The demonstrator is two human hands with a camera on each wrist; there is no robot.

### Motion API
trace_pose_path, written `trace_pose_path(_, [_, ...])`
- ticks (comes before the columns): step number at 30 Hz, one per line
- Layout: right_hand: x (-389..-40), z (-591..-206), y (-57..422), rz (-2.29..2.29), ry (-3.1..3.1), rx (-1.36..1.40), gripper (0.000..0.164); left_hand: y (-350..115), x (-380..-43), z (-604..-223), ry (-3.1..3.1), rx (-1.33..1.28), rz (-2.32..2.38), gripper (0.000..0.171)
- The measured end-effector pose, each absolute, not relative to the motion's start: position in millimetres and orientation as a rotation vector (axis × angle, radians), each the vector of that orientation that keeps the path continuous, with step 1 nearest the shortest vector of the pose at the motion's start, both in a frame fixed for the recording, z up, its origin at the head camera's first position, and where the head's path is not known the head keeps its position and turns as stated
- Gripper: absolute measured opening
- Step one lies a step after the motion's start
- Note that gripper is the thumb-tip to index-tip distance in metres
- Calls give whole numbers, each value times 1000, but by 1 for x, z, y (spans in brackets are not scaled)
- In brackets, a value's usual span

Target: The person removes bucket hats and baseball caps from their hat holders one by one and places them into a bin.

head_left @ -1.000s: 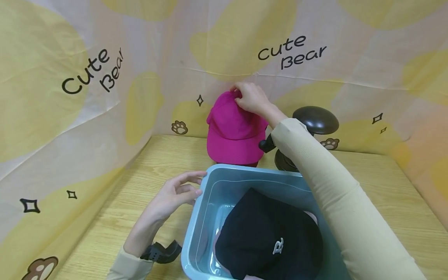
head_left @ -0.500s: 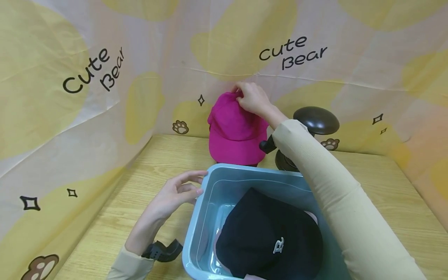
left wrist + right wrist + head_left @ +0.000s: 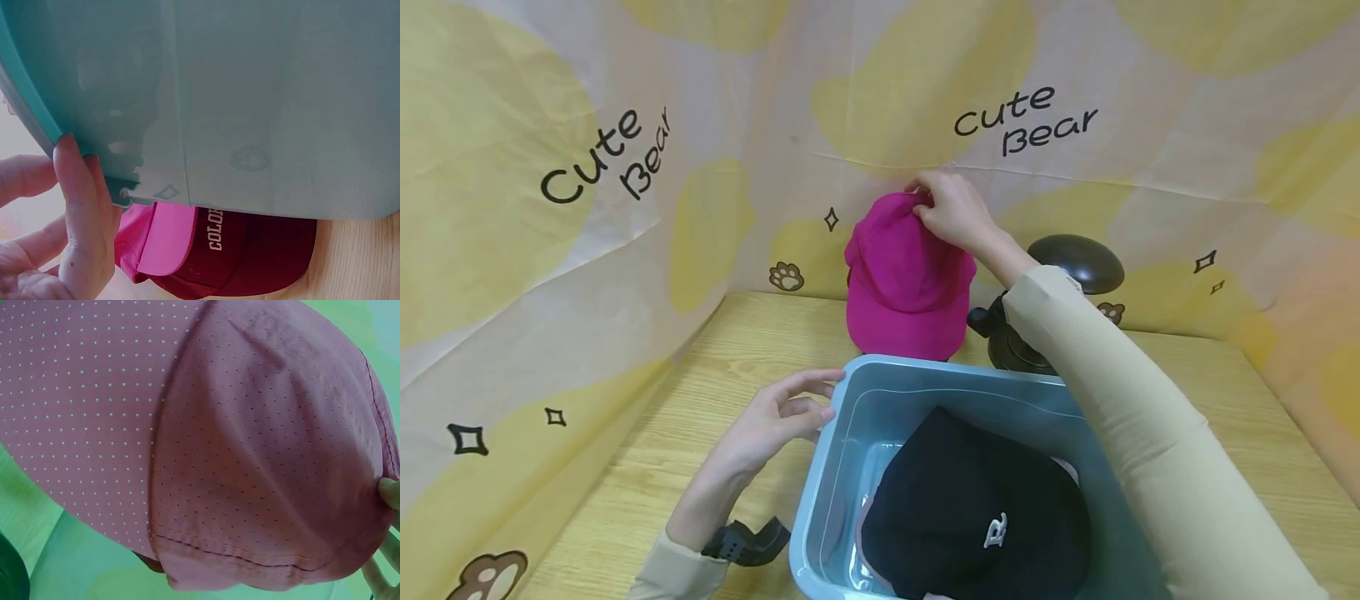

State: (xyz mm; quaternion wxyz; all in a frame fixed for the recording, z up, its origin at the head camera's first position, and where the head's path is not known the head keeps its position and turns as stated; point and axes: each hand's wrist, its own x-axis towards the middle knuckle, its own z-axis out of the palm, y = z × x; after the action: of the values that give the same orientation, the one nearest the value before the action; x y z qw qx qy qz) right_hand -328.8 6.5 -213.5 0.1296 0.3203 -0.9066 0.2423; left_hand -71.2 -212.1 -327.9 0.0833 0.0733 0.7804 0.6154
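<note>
My right hand [image 3: 955, 208] pinches the top of a bright pink baseball cap [image 3: 910, 275], which stands with its brim down behind the tub. In the right wrist view the cap [image 3: 262, 437] fills most of the frame, its fabric dotted with tiny holes; fingertips grip its crown at the right edge. The left wrist view shows the pink brim [image 3: 169, 237] over a dark red cap [image 3: 262, 250] with white lettering. My left hand [image 3: 778, 412] touches the corner of a light blue tub [image 3: 820, 475] with extended fingers. Inside the tub lies a black cap [image 3: 970, 508] with a white emblem.
Right of the pink cap is a dark stand [image 3: 1078, 262] with a rounded top, partly hidden by my right sleeve [image 3: 1127, 417]. Something pale shows beneath the black cap. A patterned cloth [image 3: 775, 108] hangs behind the wooden table [image 3: 760, 325].
My right hand has shifted slightly right, still pinching the pink cap, whose crown looks a little more stretched upward. The dark edge below its brim shows less. The left hand keeps its place.
</note>
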Motion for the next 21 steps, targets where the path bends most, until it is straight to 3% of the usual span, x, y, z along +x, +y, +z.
trace_pose_path(21, [-318, -204, 20, 752, -2639, 909, 28, -214, -70, -328, 2319, 233, 1852, 48])
